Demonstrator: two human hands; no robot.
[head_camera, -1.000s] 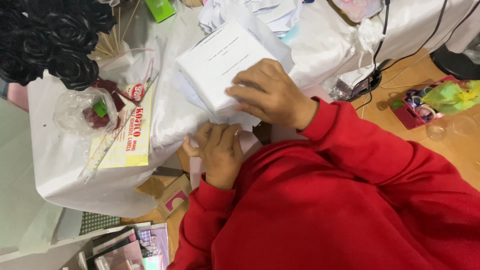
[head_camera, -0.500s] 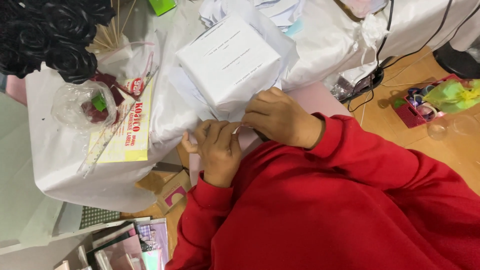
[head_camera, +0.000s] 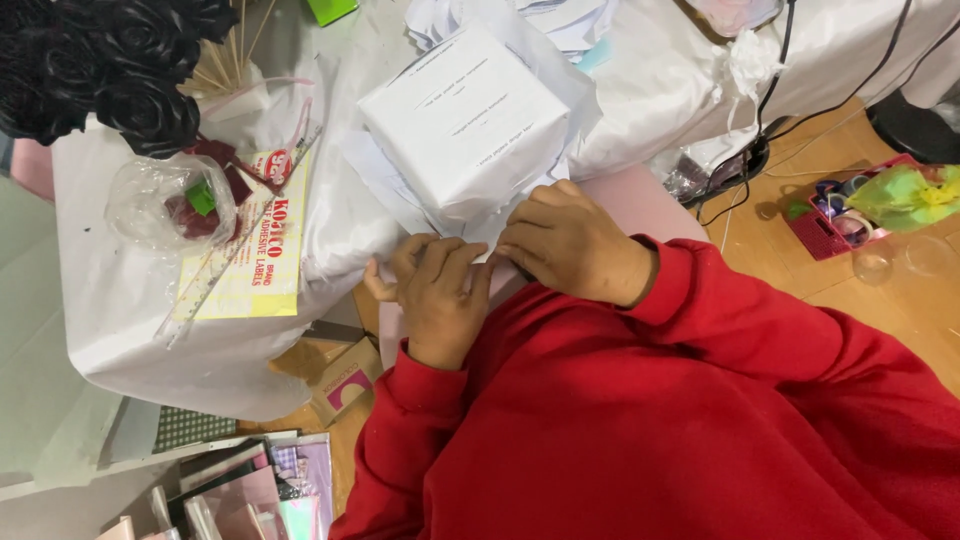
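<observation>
We had the box (head_camera: 465, 125), upper centre of frame, mostly covered in white paper; its near edge remained unfinished. Our left hand (head_camera: 437, 300) and right hand (head_camera: 570, 243) pressed curled fingers onto that paper flap.

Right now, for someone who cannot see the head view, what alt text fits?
Two hands in red sleeves, the left hand and right hand, press the paper edge of a white-wrapped box on a white-covered table. Black paper roses and a yellow label sheet lie to the left.
</observation>
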